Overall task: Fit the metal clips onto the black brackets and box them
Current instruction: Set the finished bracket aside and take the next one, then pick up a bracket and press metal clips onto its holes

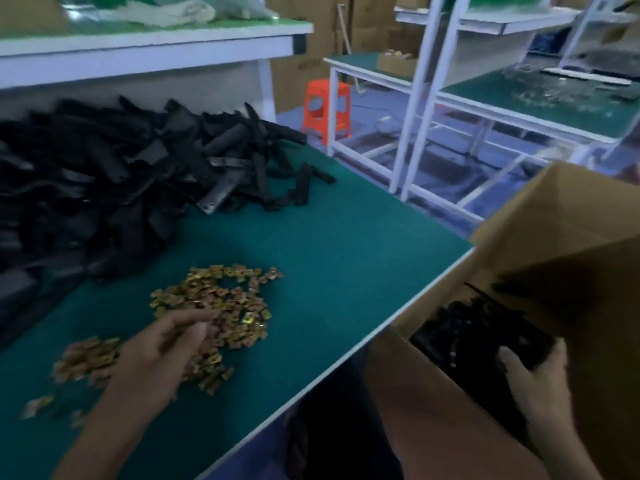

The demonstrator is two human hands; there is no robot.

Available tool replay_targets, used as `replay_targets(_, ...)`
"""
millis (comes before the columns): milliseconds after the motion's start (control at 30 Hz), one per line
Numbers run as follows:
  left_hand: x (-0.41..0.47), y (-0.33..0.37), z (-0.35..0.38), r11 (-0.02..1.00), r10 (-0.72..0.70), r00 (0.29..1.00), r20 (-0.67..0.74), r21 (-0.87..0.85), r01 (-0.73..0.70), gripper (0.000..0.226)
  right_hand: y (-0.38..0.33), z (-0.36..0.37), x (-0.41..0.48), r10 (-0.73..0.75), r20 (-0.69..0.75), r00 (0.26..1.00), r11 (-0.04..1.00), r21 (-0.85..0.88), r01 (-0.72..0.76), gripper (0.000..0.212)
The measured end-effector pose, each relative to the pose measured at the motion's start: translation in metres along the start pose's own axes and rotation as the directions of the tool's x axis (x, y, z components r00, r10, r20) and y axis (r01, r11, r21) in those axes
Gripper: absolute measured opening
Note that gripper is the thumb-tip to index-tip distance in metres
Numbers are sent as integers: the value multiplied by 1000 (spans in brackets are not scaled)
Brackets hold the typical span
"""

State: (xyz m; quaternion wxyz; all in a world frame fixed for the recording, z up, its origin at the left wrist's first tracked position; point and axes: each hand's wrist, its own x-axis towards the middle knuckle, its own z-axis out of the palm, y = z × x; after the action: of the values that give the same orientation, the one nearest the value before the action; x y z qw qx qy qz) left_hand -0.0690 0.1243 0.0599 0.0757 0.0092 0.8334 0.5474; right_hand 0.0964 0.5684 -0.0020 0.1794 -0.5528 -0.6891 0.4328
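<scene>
Head view blurred: left hand [162,355] curled over metal clips [221,306] on green desk [346,258], grasp unclear; right hand [540,382] grips black bracket [491,348] inside cardboard box [415,393]; bracket pile [104,174] cut off left; orange stool [325,109] beyond.

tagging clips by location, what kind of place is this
Probably a small factory assembly room: green-topped workbenches, a heap of black brackets, loose metal clips and a cardboard box for packing.

green bench [346,244] | black brackets [104,188] heaped | metal clips [221,306] scattered
</scene>
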Motion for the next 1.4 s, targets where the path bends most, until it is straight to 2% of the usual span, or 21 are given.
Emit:
replay_targets(67,2,-4,-15,998,11,996,-89,56,-6,19,-9,22,-19,-103,44,994,993,56,100,72)
replay_targets(133,11,-12,-33,995,6,978,-208,94,14,17,-22,52,-52,-343,124,931,937,107,331,51)
replay_targets(200,25,-21,-52,985,10,950,-311,168,44,16,-41,83,-98,-531,205,822,847,128,515,41)
replay_targets(267,40,-29,-70,957,24,928,-371,276,86,12,-63,110,-143,-683,285,672,729,211,651,36)
replay_targets(367,63,-39,-93,879,149,878,-456,468,94,23,-90,148,-189,-775,427,466,619,364,696,29)
replay_targets(400,70,-41,-100,850,176,856,-485,514,116,28,-94,159,-197,-776,469,423,613,398,682,31)
replay_targets(467,81,-46,-115,799,134,821,-554,550,241,41,-96,179,-205,-756,535,377,621,402,673,34)
replay_targets(567,93,-64,-140,666,-70,837,-543,600,444,62,-99,188,-206,-733,562,384,627,338,702,25)
replay_targets(633,97,-74,-151,575,-157,852,-499,655,490,61,-98,187,-202,-738,545,398,626,333,705,19)
replay_targets(667,98,-78,-154,545,-132,859,-495,688,480,53,-97,186,-201,-742,536,402,623,331,709,18)
replay_targets(733,97,-86,-159,489,6,870,-493,760,428,33,-97,187,-201,-741,537,403,622,322,714,17)
replay_targets(800,95,-91,-164,441,121,868,-481,810,387,22,-96,189,-202,-738,547,396,616,305,727,17)
replay_targets(867,94,-91,-168,465,113,874,-472,803,374,24,-96,189,-202,-744,538,396,610,305,731,18)
replay_targets(967,94,-88,-173,488,-84,885,-459,755,438,50,-96,189,-203,-745,527,409,616,308,725,20)
replay_targets(1033,92,-91,-173,558,-148,865,-479,682,473,62,-95,190,-203,-751,515,413,613,312,726,20)
replay_targets(1100,88,-96,-175,645,-135,819,-558,577,500,67,-94,190,-202,-757,507,413,612,328,719,21)
replay_targets(1300,80,-97,-199,692,-206,726,-656,427,582,46,-94,190,-203,-786,485,384,572,331,751,19)
replay_targets(1400,66,-71,-194,791,-3,680,-733,414,450,31,-93,190,-203,-782,490,386,577,333,746,19)
